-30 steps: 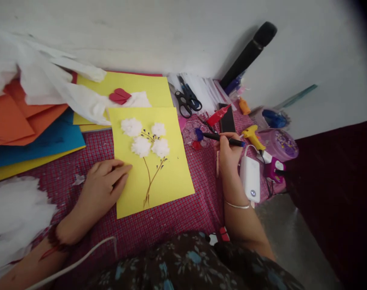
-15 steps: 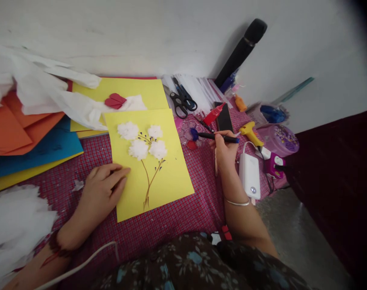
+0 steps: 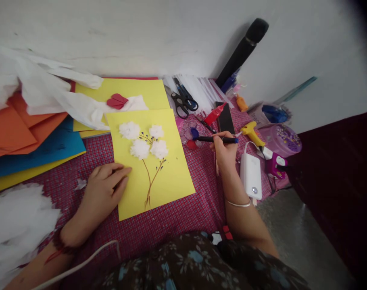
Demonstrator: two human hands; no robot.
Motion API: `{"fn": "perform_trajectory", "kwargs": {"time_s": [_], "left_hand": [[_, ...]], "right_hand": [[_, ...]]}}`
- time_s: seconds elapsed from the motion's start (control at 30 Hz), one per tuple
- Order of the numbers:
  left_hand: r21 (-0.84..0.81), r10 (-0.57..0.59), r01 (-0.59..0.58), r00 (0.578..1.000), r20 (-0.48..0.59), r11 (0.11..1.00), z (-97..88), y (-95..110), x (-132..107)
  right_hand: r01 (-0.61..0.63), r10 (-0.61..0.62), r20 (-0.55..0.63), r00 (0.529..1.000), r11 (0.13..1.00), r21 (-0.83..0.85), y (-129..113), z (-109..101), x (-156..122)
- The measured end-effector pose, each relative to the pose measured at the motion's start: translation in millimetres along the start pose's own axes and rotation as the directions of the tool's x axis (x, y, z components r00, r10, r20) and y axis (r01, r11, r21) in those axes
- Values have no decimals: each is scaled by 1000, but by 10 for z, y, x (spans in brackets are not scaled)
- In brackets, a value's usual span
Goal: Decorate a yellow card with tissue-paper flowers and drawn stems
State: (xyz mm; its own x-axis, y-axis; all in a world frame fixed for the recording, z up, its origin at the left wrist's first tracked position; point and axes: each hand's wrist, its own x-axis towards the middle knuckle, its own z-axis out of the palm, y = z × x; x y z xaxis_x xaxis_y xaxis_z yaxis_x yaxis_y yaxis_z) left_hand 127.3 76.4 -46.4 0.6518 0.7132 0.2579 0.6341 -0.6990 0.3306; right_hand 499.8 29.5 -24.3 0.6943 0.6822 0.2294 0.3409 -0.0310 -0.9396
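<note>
A yellow sheet of paper (image 3: 176, 179) lies in front of me, with white fluffy paper flowers (image 3: 140, 149) on thin brown stems and small dark blue leaf marks. My left hand (image 3: 106, 187) rests flat at its left edge, fingers stretched out and holding nothing. In my right hand (image 3: 225, 150) is a dark pen-like brush (image 3: 207, 139), pinched between thumb and fingers. Its tip is at the blue paint (image 3: 194, 133) in a clear flower-shaped palette (image 3: 188, 125), which also holds red paint (image 3: 192, 144).
Behind the palette lie black-handled scissors (image 3: 180, 105) and a red tube (image 3: 215, 114). To the right are a yellow glue gun (image 3: 253, 133), a white power bank (image 3: 250, 176) and a purple tub (image 3: 282, 141). White tissue (image 3: 20, 221) is piled at left, beside coloured sheets (image 3: 50, 141).
The brush has levelled slightly at the blue paint well, its tip still there. My left hand stays on the sheet's edge. The whole view has shifted slightly.
</note>
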Motion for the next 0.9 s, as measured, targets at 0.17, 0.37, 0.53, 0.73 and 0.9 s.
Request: {"fn": "perform_trajectory", "kwargs": {"time_s": [0.17, 0.37, 0.53, 0.73, 0.9], "left_hand": [[-6, -31, 31, 999, 21, 999, -13, 14, 1], [-11, -64, 64, 998, 23, 998, -29, 50, 4], [-17, -99, 99, 994, 37, 995, -46, 87, 19], [-55, -111, 114, 992, 53, 992, -74, 141, 24], [-85, -108, 112, 993, 52, 990, -68, 154, 28]], "right_hand": [[16, -16, 10, 1000, 1000, 12, 55, 14, 12], [24, -24, -3, 1000, 999, 23, 80, 38, 21], [32, -32, -2, 999, 999, 5, 67, 37, 11], [19, -15, -87, 996, 998, 52, -14, -6, 4], [101, -100, -14, 995, 984, 149, -324, 34, -374]]}}
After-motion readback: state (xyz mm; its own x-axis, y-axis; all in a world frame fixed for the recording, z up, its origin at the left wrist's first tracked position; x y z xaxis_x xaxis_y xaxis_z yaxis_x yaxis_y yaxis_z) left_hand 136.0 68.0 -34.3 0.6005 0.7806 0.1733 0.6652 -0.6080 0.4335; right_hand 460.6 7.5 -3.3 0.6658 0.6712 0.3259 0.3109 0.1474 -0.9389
